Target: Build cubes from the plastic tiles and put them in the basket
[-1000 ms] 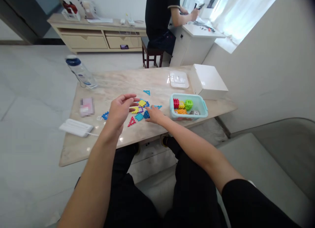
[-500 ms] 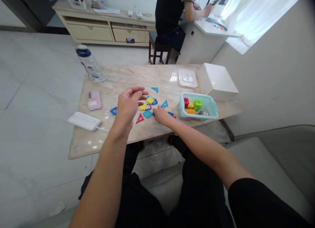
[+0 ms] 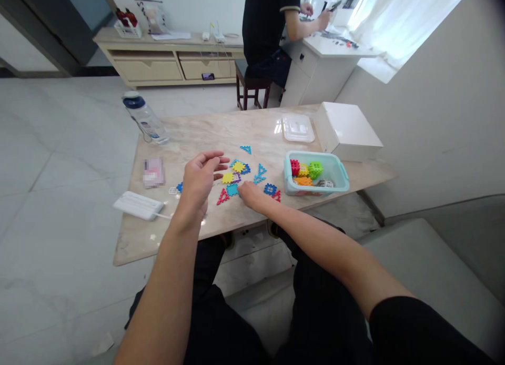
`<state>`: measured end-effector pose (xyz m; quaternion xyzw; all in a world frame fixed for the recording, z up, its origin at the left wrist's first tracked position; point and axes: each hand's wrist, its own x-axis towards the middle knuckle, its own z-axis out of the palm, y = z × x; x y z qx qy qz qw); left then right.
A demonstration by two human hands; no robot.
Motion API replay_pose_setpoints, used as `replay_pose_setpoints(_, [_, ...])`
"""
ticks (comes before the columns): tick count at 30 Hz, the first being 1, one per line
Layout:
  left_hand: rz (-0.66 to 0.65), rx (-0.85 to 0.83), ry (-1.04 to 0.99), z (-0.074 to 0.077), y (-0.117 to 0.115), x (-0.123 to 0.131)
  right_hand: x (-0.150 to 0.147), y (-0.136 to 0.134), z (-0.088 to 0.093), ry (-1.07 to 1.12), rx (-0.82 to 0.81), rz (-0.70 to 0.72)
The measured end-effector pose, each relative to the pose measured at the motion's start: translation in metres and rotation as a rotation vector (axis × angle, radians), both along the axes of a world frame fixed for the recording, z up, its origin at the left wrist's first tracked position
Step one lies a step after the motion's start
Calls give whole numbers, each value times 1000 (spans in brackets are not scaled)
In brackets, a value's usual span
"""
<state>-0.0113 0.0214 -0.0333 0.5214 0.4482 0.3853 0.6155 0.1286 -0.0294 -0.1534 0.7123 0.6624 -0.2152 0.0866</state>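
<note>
Flat plastic puzzle pieces lie scattered mid-table: yellow squares (image 3: 238, 166), a teal square (image 3: 232, 190), a red triangle (image 3: 222, 198), blue triangles (image 3: 259, 173) and a blue square (image 3: 270, 189). My left hand (image 3: 200, 179) hovers just left of them, fingers loosely curled and apart, holding nothing. My right hand (image 3: 249, 194) rests on the table with its fingertips against the teal square; its fingers are mostly hidden. A pale blue tub (image 3: 339, 171) with red, yellow, green and orange built blocks stands to the right.
On the marble table (image 3: 197, 131) stand a water bottle (image 3: 144, 117), a white power bank (image 3: 138, 205), a blurred card (image 3: 153, 172), a clear lid (image 3: 298, 128) and a white box (image 3: 347, 130). A person in black sits at a white desk behind.
My right hand has slid left along the table, uncovering a blue square and a red piece near the tub. My left hand has hardly moved. The view has shifted slightly.
</note>
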Motion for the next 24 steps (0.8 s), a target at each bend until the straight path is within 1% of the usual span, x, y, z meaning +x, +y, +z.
replay_pose_setpoints(5, [-12, -20, 56, -5, -1, 3, -6, -5, 11, 40, 31, 3])
replay_pose_setpoints(7, [-47, -35, 80, -7, -1, 6, -5, -7, 10, 49, 44, 2])
replay_pose_setpoints(10, [-69, -29, 90, -11, -5, 13, 1, -9, 3, 94, 81, 13])
replay_pose_setpoints(12, [-75, -11, 91, -13, -9, 18, 8, -11, 0, 129, 102, 7])
replay_pose_setpoints(14, [-93, -1, 84, -16, -12, 22, 20, -11, 2, 158, 137, -16])
replay_pose_setpoints(17, [-113, 20, 69, -23, -11, 26, 46, -11, 17, 189, 230, -61])
replay_pose_setpoints(19, [-80, 65, 100, -31, -8, 27, 66, -14, 31, 243, 345, -123])
replay_pose_setpoints(22, [-29, 146, 194, -43, -5, 30, 92, -27, 49, 428, 591, -225])
replay_pose_setpoints(24, [-73, 134, 250, -48, -8, 33, 97, -38, 58, 548, 678, -243])
